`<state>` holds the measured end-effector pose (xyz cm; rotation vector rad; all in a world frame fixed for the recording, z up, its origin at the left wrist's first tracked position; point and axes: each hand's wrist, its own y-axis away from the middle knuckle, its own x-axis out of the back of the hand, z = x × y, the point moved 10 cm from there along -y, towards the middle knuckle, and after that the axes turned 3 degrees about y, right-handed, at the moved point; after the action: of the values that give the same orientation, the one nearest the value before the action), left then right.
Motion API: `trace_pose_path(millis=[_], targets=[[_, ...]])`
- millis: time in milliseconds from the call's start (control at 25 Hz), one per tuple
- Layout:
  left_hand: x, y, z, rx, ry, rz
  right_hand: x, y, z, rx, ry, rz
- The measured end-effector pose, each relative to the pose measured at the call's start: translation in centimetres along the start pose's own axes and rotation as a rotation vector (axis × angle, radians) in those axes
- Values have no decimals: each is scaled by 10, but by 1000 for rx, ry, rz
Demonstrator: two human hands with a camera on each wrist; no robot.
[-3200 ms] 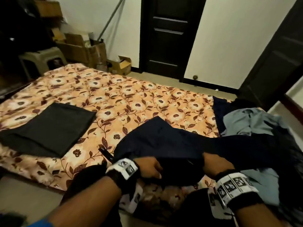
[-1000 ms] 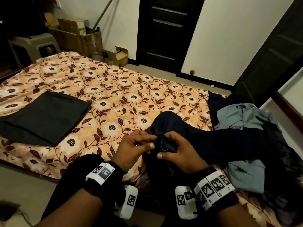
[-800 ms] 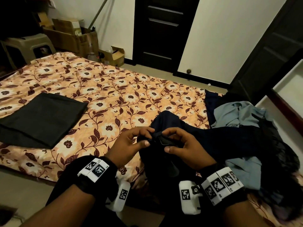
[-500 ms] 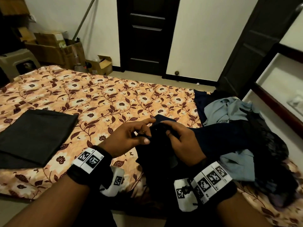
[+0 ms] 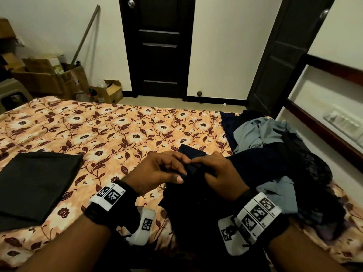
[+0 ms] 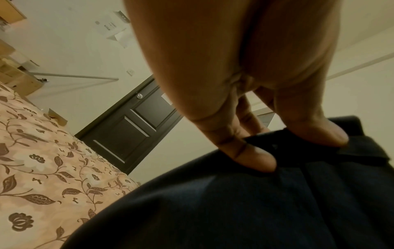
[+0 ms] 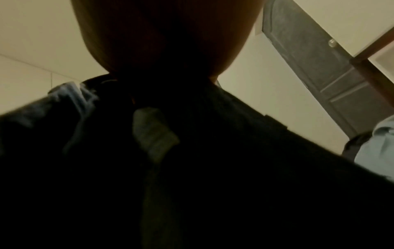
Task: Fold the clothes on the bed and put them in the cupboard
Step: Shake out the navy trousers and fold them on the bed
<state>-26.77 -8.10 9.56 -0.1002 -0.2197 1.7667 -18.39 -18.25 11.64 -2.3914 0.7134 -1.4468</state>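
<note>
left hand: the left hand (image 5: 157, 171) has its fingers (image 6: 251, 156) curled in, pinching the top edge of the dark navy cloth garment (image 5: 196, 203), thumb on the near side

right hand: the right hand (image 5: 222, 173) is right next to it, fingers bent round the same bunched edge. The right wrist view is too dark to show the grip

garment: held up just above the near edge of the bed with the orange floral bedspread (image 5: 117, 134); the rest hangs down in front of the person and trails right towards the pile

pile: a loose heap of unfolded clothes, light blue shirt (image 5: 261, 134) on top, sits at the right end of the bed

folded piece: a flat black folded cloth (image 5: 33, 183) lies on the left of the bed, well apart from the hands

background: dark wooden door (image 5: 159, 46), cardboard boxes (image 5: 49, 75) in the far left corner
</note>
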Motion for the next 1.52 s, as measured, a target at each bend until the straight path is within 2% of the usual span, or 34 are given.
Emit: trace_pose_path(millis=[80,160,240,320,440,600,680,760,920,1120,1200,1320,1520], targets=[[5,-4,13,-15,26,26,9,-3,-3,-28,-70,43],[7,-10,27,-60,-67,9,13,-10,-9,-30,-137,10],[5,-17,36,-107,-140,-7,15,-18,-17,10,-149,-35],[2,-21,41,-164,-107,15,22,-23,-20,36,-114,-7],[4,-22,43,-241,-14,123,33,-27,-14,-3,-100,55],[5,-22,43,-292,79,242,35,-29,-13,-8,-19,-62],[2,-24,44,-291,68,280,40,-32,-16,17,36,-56],[3,-26,51,-298,35,311,44,-35,-16,7,-24,-40],[14,-27,80,-321,-154,430,39,-24,5,-117,-162,-74],[71,-44,149,-468,-376,625,9,31,56,-400,-319,-102],[82,-55,175,-502,-436,644,-9,37,61,-468,-449,-110],[105,-64,202,-439,-491,684,24,12,39,-377,-462,-105],[166,-40,247,-391,-314,863,150,-45,-32,-48,-428,-70]])
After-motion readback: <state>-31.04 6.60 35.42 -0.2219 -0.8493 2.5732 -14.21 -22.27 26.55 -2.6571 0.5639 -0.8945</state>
